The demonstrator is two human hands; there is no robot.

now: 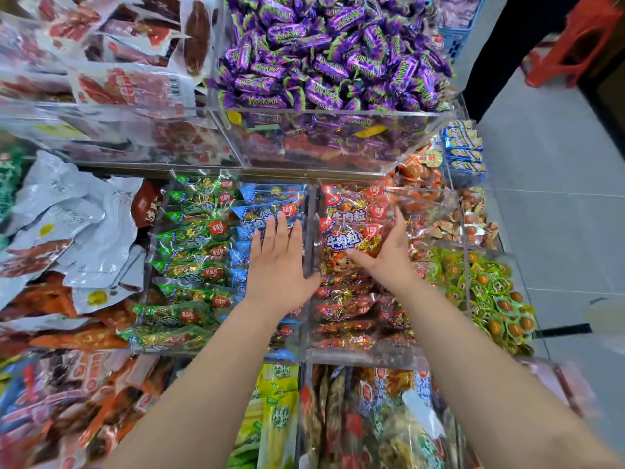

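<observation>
- The red packet [351, 236] was clear film with a red label, blue-edged white lettering, a cartoon face and gold-wrapped cubes inside.
- It sat tilted atop the stack in the middle bin [358, 357], which was full of like red packets.
- The right hand [389, 258] held it, fingers under the near edge and thumb up the right side.
- The left hand [277, 262] lay flat, fingers straight and apart, on blue packets [267, 204] just left of the divider.
- Green packets [192, 245] filled the next bin to the left.
- Purple candies [324, 55] heaped the far bin.
- The packet's near right corner was hidden by the hand, and its small print was unreadable.
</observation>
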